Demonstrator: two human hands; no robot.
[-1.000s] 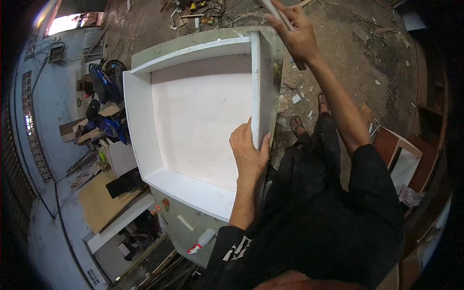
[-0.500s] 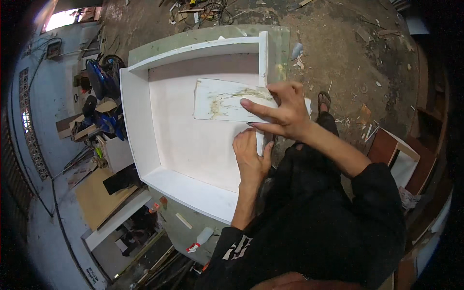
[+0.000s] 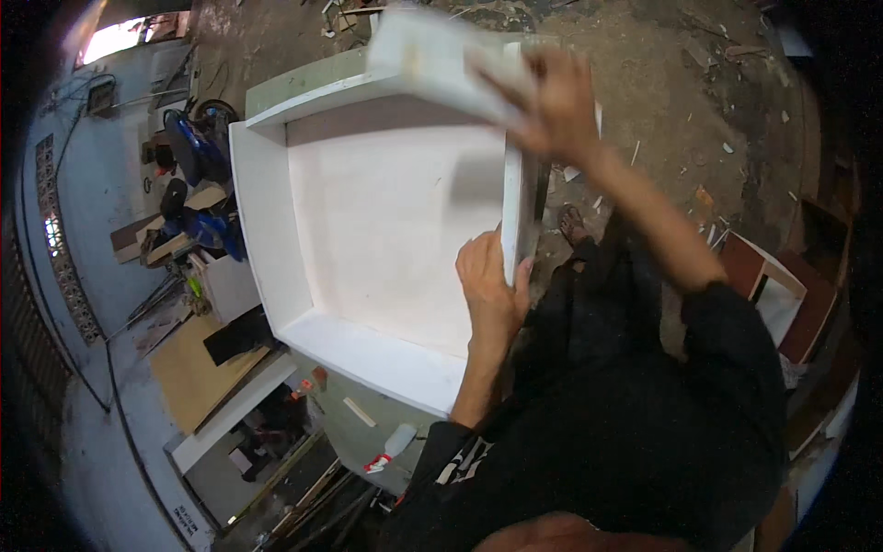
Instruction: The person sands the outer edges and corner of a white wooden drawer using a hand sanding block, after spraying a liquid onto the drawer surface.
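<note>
A shallow white wooden box like a drawer [image 3: 368, 361], open at the top, lies before me on a green work surface [image 3: 363, 428]. My left hand [image 3: 490, 290] is closed over its right wall, with the fingers inside and the thumb outside. Above the box's far right corner, my right hand [image 3: 563, 115] grips a white rectangular board [image 3: 418, 60]. Motion blurs both this hand and the board. A brownish smear shows faintly on the board, and a shadow falls on the box floor below it.
A white bottle with a red cap [image 3: 401, 440] and a small wood strip [image 3: 360, 412] lie at the work surface's near end. To the left are a blue motorbike [image 3: 189, 152] and a tan panel [image 3: 198, 368]. A brown cabinet piece [image 3: 738, 267] stands right, among floor scraps.
My right hand has swung the board up and away, from over the middle of the box to its far edge. My left hand keeps its hold on the right wall.
</note>
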